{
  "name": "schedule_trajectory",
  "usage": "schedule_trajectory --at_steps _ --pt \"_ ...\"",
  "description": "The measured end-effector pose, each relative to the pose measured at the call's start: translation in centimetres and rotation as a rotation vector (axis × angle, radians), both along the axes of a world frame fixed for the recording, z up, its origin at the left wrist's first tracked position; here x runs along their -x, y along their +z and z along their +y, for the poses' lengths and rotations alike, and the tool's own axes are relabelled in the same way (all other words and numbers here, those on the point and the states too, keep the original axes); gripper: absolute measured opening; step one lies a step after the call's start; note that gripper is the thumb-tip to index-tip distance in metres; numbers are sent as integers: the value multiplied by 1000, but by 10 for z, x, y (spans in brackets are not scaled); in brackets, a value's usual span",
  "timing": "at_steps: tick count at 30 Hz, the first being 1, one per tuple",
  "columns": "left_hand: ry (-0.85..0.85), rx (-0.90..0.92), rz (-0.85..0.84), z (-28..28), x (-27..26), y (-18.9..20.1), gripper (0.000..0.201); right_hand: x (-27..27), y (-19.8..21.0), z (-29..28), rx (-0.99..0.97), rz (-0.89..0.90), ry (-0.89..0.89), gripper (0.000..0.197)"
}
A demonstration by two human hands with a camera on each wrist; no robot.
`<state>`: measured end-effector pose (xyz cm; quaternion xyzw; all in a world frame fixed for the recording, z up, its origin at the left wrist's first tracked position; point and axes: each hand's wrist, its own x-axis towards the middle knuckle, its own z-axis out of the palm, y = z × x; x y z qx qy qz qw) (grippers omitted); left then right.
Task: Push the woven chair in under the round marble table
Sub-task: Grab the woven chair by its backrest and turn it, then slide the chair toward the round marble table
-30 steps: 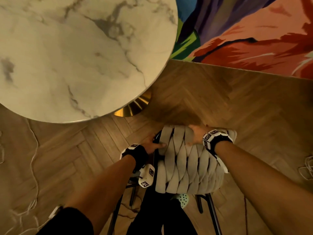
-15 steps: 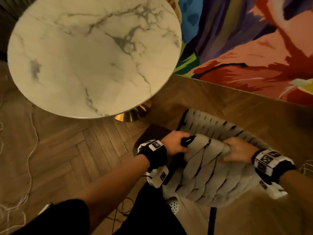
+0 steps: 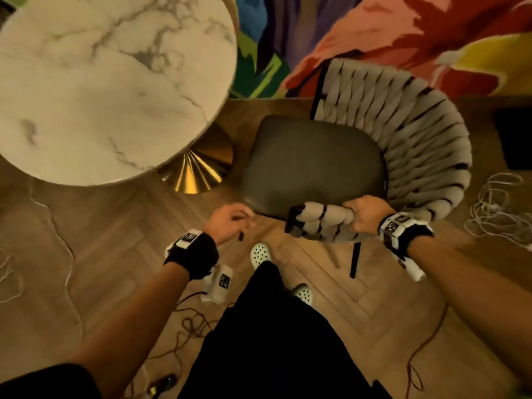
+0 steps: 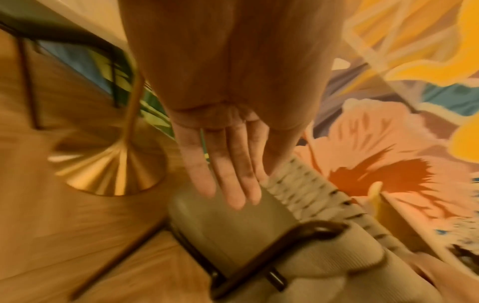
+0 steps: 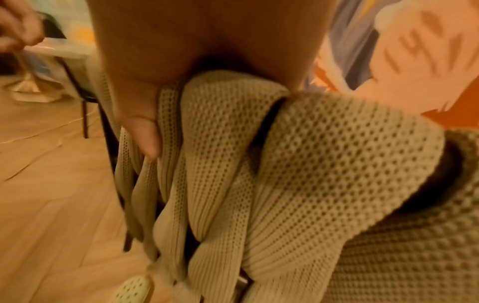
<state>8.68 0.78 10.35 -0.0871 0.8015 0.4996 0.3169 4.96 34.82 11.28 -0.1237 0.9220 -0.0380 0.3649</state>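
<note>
The round marble table [image 3: 115,82] stands at the upper left on a gold cone base [image 3: 198,171]. To its right is the woven chair [image 3: 417,133], its dark seat [image 3: 313,165] turned toward the table base and wholly outside the tabletop. My right hand [image 3: 365,214] grips the near end of the beige woven back. In the right wrist view the thumb [image 5: 145,131] presses on the woven straps [image 5: 259,184]. My left hand [image 3: 233,220] hangs free by the seat's near corner and holds nothing. The left wrist view shows its fingers [image 4: 228,174] straight above the seat [image 4: 228,225].
A bright multicoloured rug [image 3: 374,38] lies beyond the chair. White cables [image 3: 501,208] are piled on the wood floor at the right, and thin wires trail at the left and below. My feet in white perforated clogs [image 3: 260,253] stand just behind the chair.
The chair has swung round, so its seat now shows and faces the table base. My left hand has let go of the chair's rim. My right hand has kept its grip.
</note>
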Motion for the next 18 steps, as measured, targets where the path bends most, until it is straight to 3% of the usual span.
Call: schedule_trajectory --at_steps 4,7,11,14,16,18 --pt "83 122 -160 -29 -56 1 15 -62 -25 -10 -18 -58 66 45" --pt "172 113 -295 -38 -94 0 19 -112 -53 -16 -24 -118 101 47" --pt "212 147 -393 -41 -139 -10 28 -169 -86 -21 7 -155 48 49" --pt "170 144 -480 -33 -159 -14 27 -191 -88 -13 80 -199 -125 44" --pt "149 138 -508 -25 -166 -15 27 -194 -82 1 234 -229 -370 25" --pt "143 118 -519 -18 -166 -18 25 -198 -74 30 410 -208 -687 26"
